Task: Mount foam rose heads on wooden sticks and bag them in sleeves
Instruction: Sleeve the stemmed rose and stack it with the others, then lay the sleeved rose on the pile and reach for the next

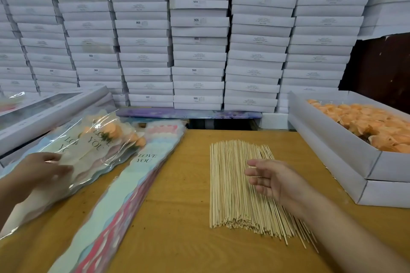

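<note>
sticks come next, i think: the flat pile of thin pale wooden sticks (235, 184) lies under the right hand (269, 178), long way pointing away from the person. its fingers are loose, holding nothing. the left hand (42, 170) rests flat on the clear bagged orange roses (99, 137), left of the pile.

Wooden desk (177, 195), yellow-brown top. At centre, a loose bundle of wooden sticks (233, 184), lying lengthwise from 6 to 12 o'clock. At 9 o'clock, a stack of empty sleeves (124, 195) printed "LOVE YOU", running diagonally; beyond it at 10 o'clock, bagged roses (99, 139) in clear sleeves. At 3 o'clock, stacked white boxes (332, 157), the upper holding orange foam rose heads (377, 126).
</note>
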